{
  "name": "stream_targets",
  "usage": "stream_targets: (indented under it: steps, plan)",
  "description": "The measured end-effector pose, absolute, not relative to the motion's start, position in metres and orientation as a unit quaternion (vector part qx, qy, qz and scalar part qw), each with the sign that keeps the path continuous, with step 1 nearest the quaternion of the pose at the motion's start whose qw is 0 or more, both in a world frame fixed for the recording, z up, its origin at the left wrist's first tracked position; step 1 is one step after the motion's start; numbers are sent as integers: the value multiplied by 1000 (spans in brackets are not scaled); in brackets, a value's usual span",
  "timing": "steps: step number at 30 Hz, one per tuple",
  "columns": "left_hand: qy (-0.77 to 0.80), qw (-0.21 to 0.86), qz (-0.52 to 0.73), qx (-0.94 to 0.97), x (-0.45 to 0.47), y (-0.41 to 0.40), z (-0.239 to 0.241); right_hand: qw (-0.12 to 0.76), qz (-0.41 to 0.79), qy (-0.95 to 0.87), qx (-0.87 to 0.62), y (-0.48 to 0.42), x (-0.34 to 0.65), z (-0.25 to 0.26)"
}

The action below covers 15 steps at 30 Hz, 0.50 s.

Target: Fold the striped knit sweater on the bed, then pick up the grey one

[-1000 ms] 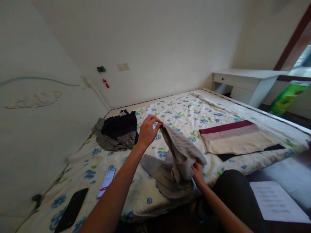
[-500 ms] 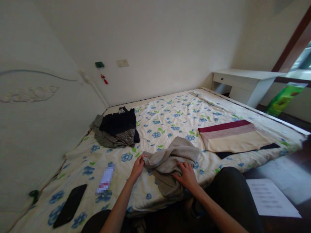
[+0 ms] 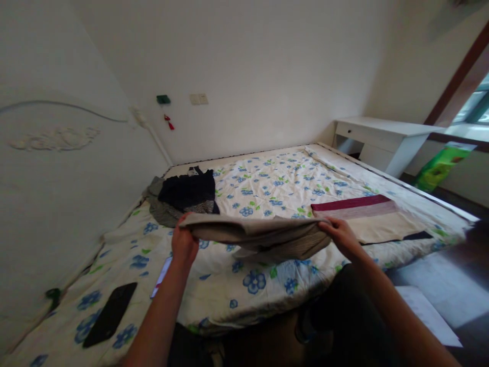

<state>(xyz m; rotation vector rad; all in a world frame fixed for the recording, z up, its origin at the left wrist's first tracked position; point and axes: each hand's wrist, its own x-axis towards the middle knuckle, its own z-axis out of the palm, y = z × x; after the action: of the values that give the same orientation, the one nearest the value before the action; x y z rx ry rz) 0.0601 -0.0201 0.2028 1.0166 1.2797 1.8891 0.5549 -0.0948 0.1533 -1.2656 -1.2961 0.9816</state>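
Head view: left hand and right hand pinch the beige garment at its edges above the bed; it looks soft, light, sagging between them.

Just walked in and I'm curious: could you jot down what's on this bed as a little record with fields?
left hand: grips one end of the beige garment
right hand: grips the other end
garment: stretched out, lifted above the floral bedsheet
behind: dark clothes pile
right: folded striped cloth
near left: black phone
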Motion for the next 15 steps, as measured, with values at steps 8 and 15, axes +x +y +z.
stream_targets:
  steps: [8, 15]
  plan:
    - [436, 87, 707, 550, 46, -20, 355, 645, 316, -506, -477, -64, 618, 264]
    - [653, 194, 303, 666, 41, -5, 217, 470, 238, -544, -653, -7, 573, 120]
